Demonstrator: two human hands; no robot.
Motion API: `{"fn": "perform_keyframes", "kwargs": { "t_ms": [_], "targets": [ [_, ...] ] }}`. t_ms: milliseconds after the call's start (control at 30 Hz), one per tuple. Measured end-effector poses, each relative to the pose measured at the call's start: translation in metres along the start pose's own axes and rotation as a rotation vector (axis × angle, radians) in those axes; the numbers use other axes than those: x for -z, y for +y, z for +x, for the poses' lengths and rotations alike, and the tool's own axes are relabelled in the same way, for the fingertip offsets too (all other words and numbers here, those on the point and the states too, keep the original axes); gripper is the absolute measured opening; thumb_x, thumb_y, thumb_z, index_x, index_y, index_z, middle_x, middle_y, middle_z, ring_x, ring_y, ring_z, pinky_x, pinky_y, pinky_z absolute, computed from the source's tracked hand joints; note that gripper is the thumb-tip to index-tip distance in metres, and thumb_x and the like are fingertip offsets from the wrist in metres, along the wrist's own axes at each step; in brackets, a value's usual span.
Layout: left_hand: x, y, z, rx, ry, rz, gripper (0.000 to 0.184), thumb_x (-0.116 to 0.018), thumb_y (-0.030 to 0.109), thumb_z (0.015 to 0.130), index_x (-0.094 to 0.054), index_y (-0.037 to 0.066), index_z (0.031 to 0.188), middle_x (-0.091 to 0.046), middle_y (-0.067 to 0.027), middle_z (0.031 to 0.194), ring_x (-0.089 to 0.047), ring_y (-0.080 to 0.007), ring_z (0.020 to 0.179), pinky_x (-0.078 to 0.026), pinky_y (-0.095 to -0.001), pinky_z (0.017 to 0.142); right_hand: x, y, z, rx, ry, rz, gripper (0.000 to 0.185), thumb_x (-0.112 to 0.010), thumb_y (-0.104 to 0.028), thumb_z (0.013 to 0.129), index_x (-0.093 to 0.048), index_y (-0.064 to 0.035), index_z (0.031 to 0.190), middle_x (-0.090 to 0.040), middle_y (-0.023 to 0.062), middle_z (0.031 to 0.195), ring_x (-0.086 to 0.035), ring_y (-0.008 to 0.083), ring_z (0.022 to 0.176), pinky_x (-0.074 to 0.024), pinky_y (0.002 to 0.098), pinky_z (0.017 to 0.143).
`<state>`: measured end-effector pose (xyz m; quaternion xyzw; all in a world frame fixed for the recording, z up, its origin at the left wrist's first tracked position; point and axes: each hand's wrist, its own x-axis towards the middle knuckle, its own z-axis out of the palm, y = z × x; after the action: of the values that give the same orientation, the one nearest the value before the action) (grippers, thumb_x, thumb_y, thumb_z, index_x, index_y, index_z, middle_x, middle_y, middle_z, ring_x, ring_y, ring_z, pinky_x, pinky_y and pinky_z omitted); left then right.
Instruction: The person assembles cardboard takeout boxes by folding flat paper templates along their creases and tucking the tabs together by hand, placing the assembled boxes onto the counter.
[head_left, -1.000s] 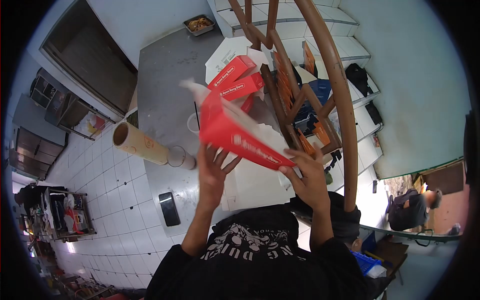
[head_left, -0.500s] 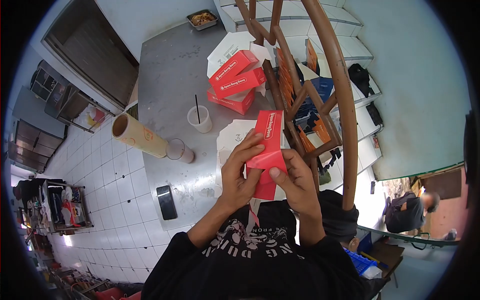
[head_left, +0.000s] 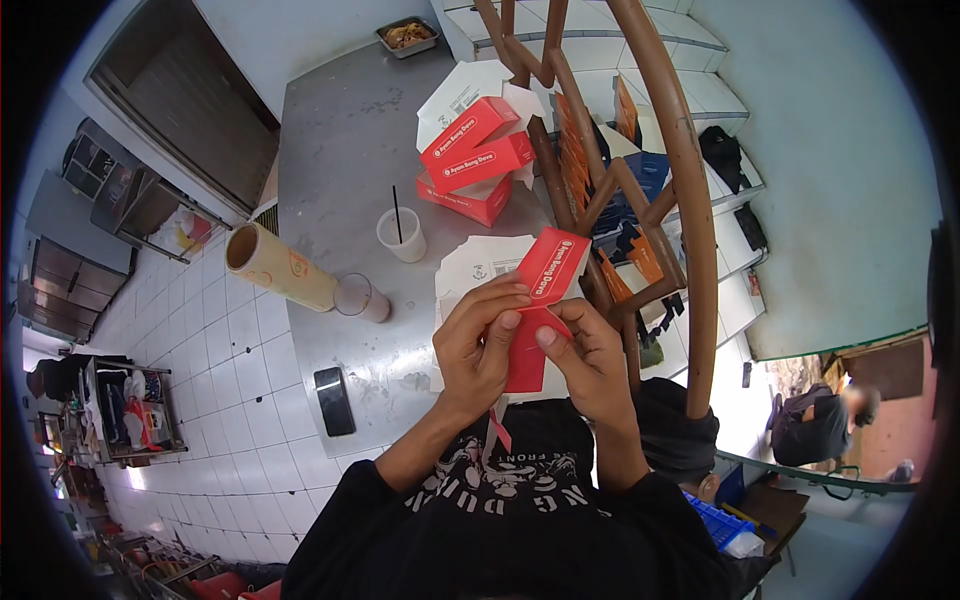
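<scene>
A red and white cardboard food box (head_left: 556,266), partly folded, is held up in front of my chest. My left hand (head_left: 478,345) is closed on its left side, thumb against the red panel. On the right side, my right hand (head_left: 588,360) pinches a red flap with the thumb in front. The fingers behind the cardboard are hidden. White box cardboard (head_left: 462,265) shows on the table behind my left hand; whether it is part of the same box I cannot tell. Several red folded boxes (head_left: 482,163) are piled farther back.
On the metal table (head_left: 335,130) are a plastic cup with a black straw (head_left: 402,237), another cup (head_left: 362,298), a large roll (head_left: 280,268), a phone (head_left: 334,402) and a food tray (head_left: 407,37). A brown railing (head_left: 690,200) borders the right. A person (head_left: 815,425) is at far right.
The box's upper red panel has tilted to the right, and its fold has opened out between my hands. My left thumb now lies higher on the red panel.
</scene>
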<state>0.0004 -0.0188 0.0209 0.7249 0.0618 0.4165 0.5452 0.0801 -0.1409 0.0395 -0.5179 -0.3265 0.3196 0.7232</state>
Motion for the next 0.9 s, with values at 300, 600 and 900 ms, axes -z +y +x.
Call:
{"fn": "perform_keyframes", "kwargs": {
  "t_ms": [300, 600, 900],
  "targets": [
    [-0.007, -0.012, -0.008, 0.029, -0.24, 0.083, 0.076, -0.058, 0.008, 0.084, -0.01, 0.001, 0.143, -0.022, -0.0272, 0.144, -0.024, -0.0403, 0.134, -0.025, -0.0438, 0.108, -0.011, -0.01, 0.008, 0.077, 0.265, -0.016, 0.022, -0.052, -0.007, 0.093, -0.052, 0.0041, 0.112, -0.057, 0.0101, 0.105, -0.057, 0.0126, 0.095, -0.0468, 0.0237, 0.08],
    [-0.004, -0.015, -0.013, 0.138, -0.287, 0.041, 0.07, -0.047, 0.001, 0.086, -0.006, -0.006, 0.142, -0.028, -0.0259, 0.141, -0.032, -0.0382, 0.13, -0.026, -0.0406, 0.108, -0.012, -0.001, 0.014, 0.247, 0.214, -0.158, 0.025, -0.056, -0.006, 0.09, -0.048, 0.0015, 0.113, -0.055, 0.012, 0.104, -0.057, 0.0131, 0.09, -0.0474, 0.0252, 0.077],
    [-0.006, -0.005, -0.009, 0.242, -0.084, 0.03, 0.06, -0.037, 0.01, 0.089, -0.012, -0.004, 0.142, -0.042, -0.0211, 0.128, -0.044, -0.027, 0.118, -0.03, -0.0355, 0.104, -0.024, 0.019, 0.004, 0.225, 0.367, -0.233, 0.022, -0.066, 0.001, 0.081, -0.055, 0.0011, 0.1, -0.051, 0.0036, 0.087, -0.051, 0.0096, 0.083, -0.0418, 0.0221, 0.077]
  ]
}}
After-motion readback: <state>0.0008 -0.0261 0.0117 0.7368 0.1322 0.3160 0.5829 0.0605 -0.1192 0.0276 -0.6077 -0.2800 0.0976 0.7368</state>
